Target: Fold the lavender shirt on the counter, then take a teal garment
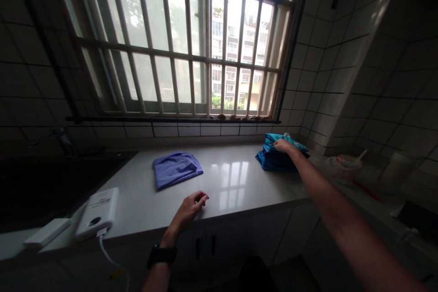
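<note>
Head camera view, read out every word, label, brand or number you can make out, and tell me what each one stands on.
Nothing can be read for certain: the white rectangular plastic device at the lower left carries a small printed label, but it is too small and blurred to read, and no other text shows.

The left hand [187,211] hangs loosely curled, while the right arm [328,200] stretches far forward, the right hand [284,145] palm-down.
</note>
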`<control>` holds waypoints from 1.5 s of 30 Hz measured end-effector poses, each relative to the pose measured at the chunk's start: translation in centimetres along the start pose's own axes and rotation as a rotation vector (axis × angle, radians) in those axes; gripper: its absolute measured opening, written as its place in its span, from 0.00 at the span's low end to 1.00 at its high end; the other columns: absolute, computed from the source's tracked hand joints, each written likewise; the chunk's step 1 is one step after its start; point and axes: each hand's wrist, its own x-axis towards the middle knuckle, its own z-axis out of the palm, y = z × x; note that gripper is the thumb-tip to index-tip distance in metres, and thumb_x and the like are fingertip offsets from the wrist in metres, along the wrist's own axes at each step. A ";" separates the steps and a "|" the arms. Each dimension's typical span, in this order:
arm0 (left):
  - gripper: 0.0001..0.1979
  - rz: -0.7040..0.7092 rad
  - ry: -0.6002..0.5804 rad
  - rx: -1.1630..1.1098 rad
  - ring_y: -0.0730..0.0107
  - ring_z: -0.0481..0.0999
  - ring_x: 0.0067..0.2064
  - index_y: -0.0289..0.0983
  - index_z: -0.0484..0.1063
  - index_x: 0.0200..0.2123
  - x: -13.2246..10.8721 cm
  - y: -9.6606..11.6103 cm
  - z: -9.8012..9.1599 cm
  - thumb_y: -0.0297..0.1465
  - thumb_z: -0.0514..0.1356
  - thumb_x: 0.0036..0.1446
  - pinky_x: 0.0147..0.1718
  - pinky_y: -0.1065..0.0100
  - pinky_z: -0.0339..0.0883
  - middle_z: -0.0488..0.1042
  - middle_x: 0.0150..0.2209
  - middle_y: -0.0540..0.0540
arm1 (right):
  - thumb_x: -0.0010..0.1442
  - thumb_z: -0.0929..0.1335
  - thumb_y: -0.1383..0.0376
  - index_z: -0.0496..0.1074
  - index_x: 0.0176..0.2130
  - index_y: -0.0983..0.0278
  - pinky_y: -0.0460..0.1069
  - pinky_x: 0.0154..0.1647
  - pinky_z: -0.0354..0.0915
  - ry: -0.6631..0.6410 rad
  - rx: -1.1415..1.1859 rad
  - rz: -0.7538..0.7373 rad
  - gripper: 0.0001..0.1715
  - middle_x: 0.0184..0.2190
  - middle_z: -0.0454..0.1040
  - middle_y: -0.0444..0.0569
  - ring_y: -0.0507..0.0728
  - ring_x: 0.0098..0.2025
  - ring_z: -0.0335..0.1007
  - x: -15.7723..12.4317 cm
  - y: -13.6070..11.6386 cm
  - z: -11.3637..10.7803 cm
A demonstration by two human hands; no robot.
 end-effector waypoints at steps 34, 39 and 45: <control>0.22 0.150 0.191 -0.155 0.47 0.69 0.64 0.37 0.76 0.52 1.7 -5.1 0.9 0.38 0.61 0.54 0.66 0.47 0.58 0.77 0.57 0.38 | 0.63 0.62 0.69 0.63 0.61 0.64 0.61 0.53 0.71 -0.106 0.372 -0.462 0.27 0.56 0.72 0.62 0.65 0.54 0.73 -5.9 -12.2 2.2; 0.24 0.170 0.165 -0.282 0.51 0.72 0.61 0.35 0.74 0.55 1.5 -3.9 0.7 0.42 0.57 0.61 0.63 0.51 0.62 0.77 0.55 0.38 | 0.68 0.62 0.58 0.61 0.66 0.67 0.59 0.59 0.65 -0.528 -0.003 -0.559 0.31 0.62 0.68 0.64 0.67 0.62 0.67 -12.1 -9.5 5.1; 0.34 0.056 0.070 -0.388 0.53 0.76 0.51 0.37 0.67 0.64 0.0 -2.3 0.2 0.52 0.55 0.62 0.48 0.56 0.73 0.78 0.51 0.39 | 0.64 0.67 0.50 0.67 0.62 0.62 0.60 0.55 0.62 -0.691 -0.251 -0.622 0.32 0.57 0.71 0.62 0.70 0.58 0.66 -21.3 -7.7 8.7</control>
